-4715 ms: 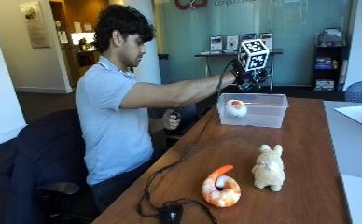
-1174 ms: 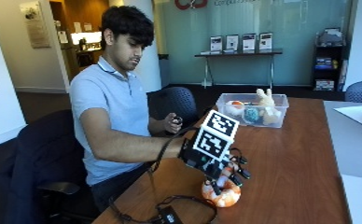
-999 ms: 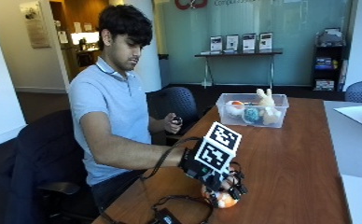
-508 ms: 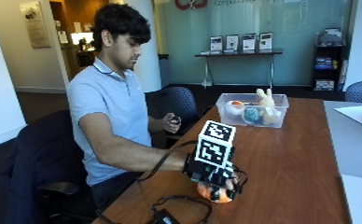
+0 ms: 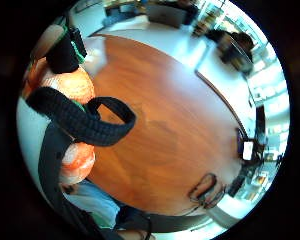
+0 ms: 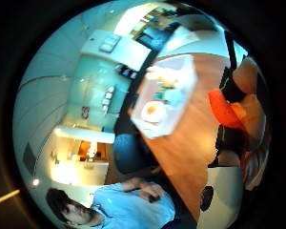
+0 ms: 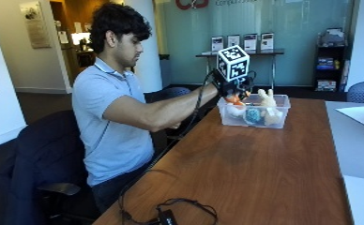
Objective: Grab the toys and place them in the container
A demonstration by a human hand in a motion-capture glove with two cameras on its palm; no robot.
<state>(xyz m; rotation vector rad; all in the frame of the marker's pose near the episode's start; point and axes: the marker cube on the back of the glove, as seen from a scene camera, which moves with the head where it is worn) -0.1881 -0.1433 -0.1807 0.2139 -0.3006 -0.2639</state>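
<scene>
While gripping orange toy (image 7: 234, 99), gloved hand (image 7: 231, 86) above container (image 7: 254, 116); no readable labels.

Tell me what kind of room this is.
Probably an office meeting room: a long wooden table, office chairs, a glass wall and a display table with framed signs behind.

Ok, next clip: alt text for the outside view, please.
A seated person's gloved right hand holds an orange toy over the near rim of a clear container on a wooden table. A cream rabbit toy stands inside it.
</scene>
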